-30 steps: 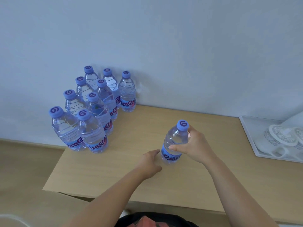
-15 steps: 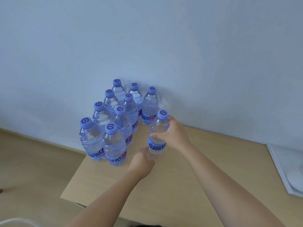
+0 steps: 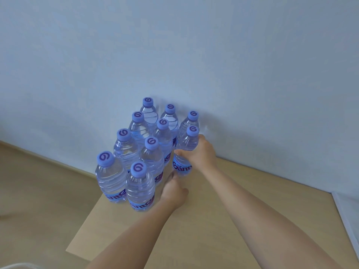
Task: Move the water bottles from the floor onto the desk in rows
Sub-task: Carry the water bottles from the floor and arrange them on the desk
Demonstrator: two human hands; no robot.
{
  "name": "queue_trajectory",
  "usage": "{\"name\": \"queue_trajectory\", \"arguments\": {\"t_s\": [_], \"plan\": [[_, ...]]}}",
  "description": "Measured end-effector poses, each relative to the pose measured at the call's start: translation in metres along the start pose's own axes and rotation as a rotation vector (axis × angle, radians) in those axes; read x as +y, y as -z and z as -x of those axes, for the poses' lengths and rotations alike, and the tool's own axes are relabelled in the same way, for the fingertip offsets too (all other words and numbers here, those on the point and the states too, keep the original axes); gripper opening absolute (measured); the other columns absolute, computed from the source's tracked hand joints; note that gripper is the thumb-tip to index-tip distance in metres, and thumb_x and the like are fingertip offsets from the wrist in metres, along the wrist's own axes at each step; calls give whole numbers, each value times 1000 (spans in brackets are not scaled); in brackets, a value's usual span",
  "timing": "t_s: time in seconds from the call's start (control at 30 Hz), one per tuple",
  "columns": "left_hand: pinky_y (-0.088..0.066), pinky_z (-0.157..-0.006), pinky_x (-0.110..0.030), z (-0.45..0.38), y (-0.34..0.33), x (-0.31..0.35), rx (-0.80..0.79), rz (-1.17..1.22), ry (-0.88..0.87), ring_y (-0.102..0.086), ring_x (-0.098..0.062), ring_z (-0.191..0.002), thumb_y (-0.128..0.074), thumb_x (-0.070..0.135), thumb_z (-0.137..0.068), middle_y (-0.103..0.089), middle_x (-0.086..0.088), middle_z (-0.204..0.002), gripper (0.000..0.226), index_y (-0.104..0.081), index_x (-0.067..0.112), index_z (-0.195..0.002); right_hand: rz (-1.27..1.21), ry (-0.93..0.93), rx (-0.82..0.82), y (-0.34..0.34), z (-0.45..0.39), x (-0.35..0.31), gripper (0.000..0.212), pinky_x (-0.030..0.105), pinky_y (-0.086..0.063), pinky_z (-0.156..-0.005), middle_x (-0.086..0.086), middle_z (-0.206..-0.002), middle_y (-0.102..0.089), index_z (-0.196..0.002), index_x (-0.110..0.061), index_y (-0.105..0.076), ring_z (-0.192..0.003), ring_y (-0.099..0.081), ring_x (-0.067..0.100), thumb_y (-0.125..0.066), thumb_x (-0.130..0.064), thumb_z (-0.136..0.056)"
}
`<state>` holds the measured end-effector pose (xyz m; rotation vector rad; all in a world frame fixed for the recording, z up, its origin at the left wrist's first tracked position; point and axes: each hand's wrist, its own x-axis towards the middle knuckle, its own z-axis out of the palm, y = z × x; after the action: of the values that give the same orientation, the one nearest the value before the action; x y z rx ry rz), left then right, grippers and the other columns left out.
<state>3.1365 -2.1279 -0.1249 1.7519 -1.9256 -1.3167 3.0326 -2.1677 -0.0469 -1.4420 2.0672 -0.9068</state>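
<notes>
Bottles crowd the far left corner of the tabletop (image 3: 223,226), which runs up against a pale blue wall (image 3: 174,45). Nine water bottles (image 3: 139,188) with purple caps stand upright there in close ranks, two columns of four running from 7 o'clock up toward 12 o'clock and one more at the back of a third column, hard by the wall. The right hand (image 3: 200,154) grips a tenth bottle, the held bottle (image 3: 184,152), round its clear midsection, thumb on the near side and fingers (image 3: 201,138) curled round the far side. That bottle stands upright at 3 o'clock of the cluster, just in front of the back bottle of the third column and just beside the second column; whether its base touches the wood cannot be told. The left hand (image 3: 173,193) lies low at 6 o'clock of the held bottle, its fingers stretched forward toward the bottle's base, holding nothing; whether the tips touch the label cannot be told. At 3 o'clock, at the frame edge, shows the rim of a white tray (image 3: 345,220). Wooden floor (image 3: 38,191) lies at 9 o'clock, beyond the tabletop's left edge.
</notes>
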Motion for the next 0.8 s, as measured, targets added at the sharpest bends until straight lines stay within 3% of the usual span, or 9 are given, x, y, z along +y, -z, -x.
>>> {"name": "queue_trajectory", "arguments": {"t_s": [0.13, 0.27, 0.47, 0.73, 0.8], "plan": [[-43, -96, -35, -10, -4, -1, 26, 17, 15, -43, -29, -125, -54, 11, -81, -35, -9, -143, 67, -23, 8, -141, 6, 8, 16, -9, -2, 0, 76, 30, -44, -76, 5, -115, -60, -118, -11, -50, -104, -58, 24, -84, -45, -60], [-34, -108, -39, -15, -5, -2, 32, 25, 49, -27, -27, -139, -54, 12, -83, -23, -13, -152, 81, -5, 2, -147, 14, -6, 68, -18, -1, -3, 78, 33, -46, -77, 7, -116, -55, -116, -8, -47, -104, -56, 25, -83, -48, -60], [-26, -114, -37, -16, -3, -2, 44, 18, 44, -15, -25, -144, -52, 9, -83, -12, -14, -156, 83, 0, 0, -147, 36, -14, 74, -20, -2, -4, 78, 31, -43, -73, 5, -115, -53, -114, -9, -45, -103, -55, 24, -82, -51, -60], [-35, -107, -38, -21, -1, -4, 59, 24, 30, -36, -28, -133, -52, 7, -82, -35, -16, -144, 68, -22, 0, -142, 43, -12, 66, -20, -3, -3, 79, 33, -46, -77, 5, -116, -50, -115, -9, -44, -103, -53, 24, -82, -50, -60], [-31, -110, -38, -20, -1, -5, 39, 10, 21, -29, -27, -138, -52, 9, -83, -29, -16, -149, 70, -18, 0, -144, 38, -10, 39, -18, -3, -2, 81, 35, -46, -80, 6, -118, -49, -117, -9, -44, -106, -52, 24, -83, -50, -60]]}}
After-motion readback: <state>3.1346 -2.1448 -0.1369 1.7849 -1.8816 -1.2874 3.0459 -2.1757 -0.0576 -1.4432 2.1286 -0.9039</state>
